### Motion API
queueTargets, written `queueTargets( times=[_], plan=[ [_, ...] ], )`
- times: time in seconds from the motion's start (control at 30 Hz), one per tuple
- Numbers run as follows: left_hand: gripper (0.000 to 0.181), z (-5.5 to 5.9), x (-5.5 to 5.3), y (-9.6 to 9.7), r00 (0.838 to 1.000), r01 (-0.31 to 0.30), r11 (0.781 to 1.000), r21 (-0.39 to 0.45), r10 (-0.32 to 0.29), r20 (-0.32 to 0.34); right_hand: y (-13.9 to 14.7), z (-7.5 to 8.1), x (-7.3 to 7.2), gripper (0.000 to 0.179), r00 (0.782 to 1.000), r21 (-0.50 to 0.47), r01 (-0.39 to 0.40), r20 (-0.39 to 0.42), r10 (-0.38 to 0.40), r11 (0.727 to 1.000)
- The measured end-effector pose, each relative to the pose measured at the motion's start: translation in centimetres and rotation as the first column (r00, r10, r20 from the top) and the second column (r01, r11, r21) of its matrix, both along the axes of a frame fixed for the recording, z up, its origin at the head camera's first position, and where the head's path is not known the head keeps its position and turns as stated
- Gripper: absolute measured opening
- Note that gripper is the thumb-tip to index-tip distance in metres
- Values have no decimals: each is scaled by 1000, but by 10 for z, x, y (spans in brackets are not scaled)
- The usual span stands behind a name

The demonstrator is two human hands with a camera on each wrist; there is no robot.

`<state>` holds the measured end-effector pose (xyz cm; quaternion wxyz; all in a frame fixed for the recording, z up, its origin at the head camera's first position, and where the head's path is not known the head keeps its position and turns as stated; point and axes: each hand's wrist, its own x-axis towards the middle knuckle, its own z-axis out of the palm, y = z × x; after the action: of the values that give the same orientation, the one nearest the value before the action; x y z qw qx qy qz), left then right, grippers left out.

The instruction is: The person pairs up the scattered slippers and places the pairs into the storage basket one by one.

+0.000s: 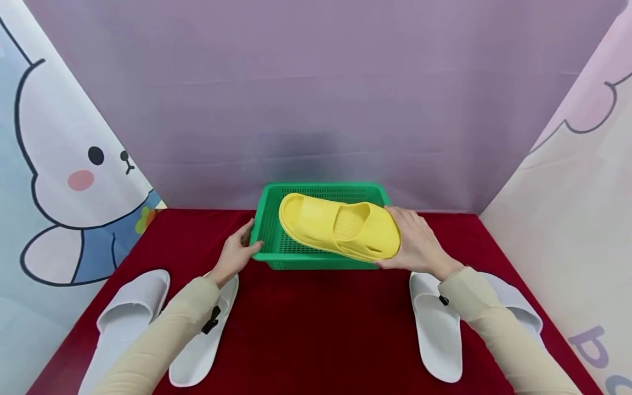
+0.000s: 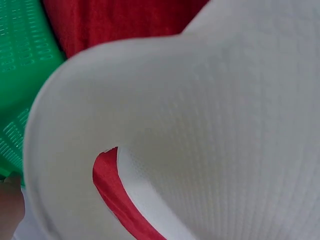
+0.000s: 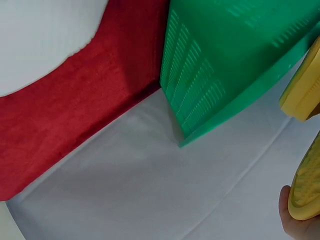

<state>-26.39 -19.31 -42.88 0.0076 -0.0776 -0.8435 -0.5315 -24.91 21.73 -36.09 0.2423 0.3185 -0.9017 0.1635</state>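
A green plastic basket (image 1: 316, 264) with perforated sides stands at the back of the red cloth. Yellow slippers (image 1: 318, 222) hang tilted over it, their right end gripped by my right hand (image 1: 417, 241). In the right wrist view, two yellow parts of the slippers (image 3: 305, 187) show at the right edge; whether they are one slipper or two, I cannot tell. My left hand (image 1: 234, 252) holds the basket's left rim, thumb over the edge and fingers outside. Only a bit of that hand appears at the lower left of the left wrist view.
White slippers lie on both sides: a left outer one (image 1: 133, 302) and an inner one (image 1: 197, 351), partly behind the left arm, plus a right inner one (image 1: 439, 334) and an outer one (image 1: 513, 296). Red cloth (image 1: 321, 334) covers the surface. Fabric walls stand behind and beside.
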Motion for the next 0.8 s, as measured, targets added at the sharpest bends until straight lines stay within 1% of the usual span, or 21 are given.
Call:
queueTargets(
  times=[0.13, 0.3, 0.43, 0.6, 0.7, 0.8],
  plan=[
    [69, 1, 1, 2, 1000, -6, 1000, 0, 6, 1, -2, 5, -12, 103, 999, 8, 2, 34, -2, 1000],
    [69, 2, 1, 3, 1000, -11, 1000, 9, 11, 3, -5, 11, -29, 107, 994, 43, 3, 106, -7, 999],
    [70, 2, -1, 4, 1000, 2, 1000, 29, -2, 5, -6, 13, -44, 108, 987, 63, 0, 161, -10, 998],
    [69, 5, -1, 3, 1000, 1, 999, 38, -1, 1, -12, 8, -66, 106, 981, 71, -23, 193, 9, 997],
    [69, 5, 0, 3, 1000, 0, 1000, 29, -1, 8, -15, 3, -76, 104, 976, 68, -38, 218, 22, 997],
    [69, 3, 3, 3, 1000, 8, 1000, 25, -9, 24, -16, -2, -83, 105, 968, 64, -36, 251, 19, 997]
  ],
)
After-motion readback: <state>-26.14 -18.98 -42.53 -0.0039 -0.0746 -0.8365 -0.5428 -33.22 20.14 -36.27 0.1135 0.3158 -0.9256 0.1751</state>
